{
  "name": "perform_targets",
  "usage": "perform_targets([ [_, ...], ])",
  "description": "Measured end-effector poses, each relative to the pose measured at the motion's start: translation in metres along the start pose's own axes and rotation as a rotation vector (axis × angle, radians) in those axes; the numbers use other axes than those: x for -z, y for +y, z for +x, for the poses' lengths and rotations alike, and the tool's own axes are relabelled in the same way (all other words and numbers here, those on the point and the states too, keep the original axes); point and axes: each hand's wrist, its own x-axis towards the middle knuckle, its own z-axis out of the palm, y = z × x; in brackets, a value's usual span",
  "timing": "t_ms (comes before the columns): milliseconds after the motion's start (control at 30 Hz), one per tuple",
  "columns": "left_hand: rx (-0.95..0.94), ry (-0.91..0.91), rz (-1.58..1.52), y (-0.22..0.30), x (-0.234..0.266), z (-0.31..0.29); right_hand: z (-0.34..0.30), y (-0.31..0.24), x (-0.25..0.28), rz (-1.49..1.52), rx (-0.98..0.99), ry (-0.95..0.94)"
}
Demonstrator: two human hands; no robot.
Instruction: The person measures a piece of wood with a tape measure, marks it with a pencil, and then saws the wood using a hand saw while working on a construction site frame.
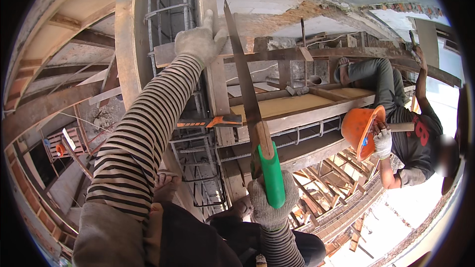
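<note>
My left hand, in a pale knit glove, presses on a narrow board where it crosses an upright-running plank. Its index finger and thumb are stretched apart; the other fingers are partly hidden. My right hand, also gloved, grips the green handle of a handsaw. The long dark saw blade points away from me, to the right of the plank and my left hand. Between the forearm and the saw, a tool with an orange and black handle lies across the plank; its left end is hidden.
Steel rebar cages run inside the timber formwork. At right a co-worker sits on the frame, with an orange hard hat by one gloved hand. Loose timber lies far below. My bare foot stands beside the rebar.
</note>
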Motion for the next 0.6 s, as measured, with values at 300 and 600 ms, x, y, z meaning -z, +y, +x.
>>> perform_targets([
  [300, 0.013, -0.011, -0.022, 0.003, 0.006, -0.003, -0.008, -0.006, 0.005, -0.023, -0.001, -0.034],
  [600, 0.025, -0.048, 0.001, 0.004, 0.009, -0.002, -0.009, -0.003, 0.002, 0.103, -0.089, -0.039],
])
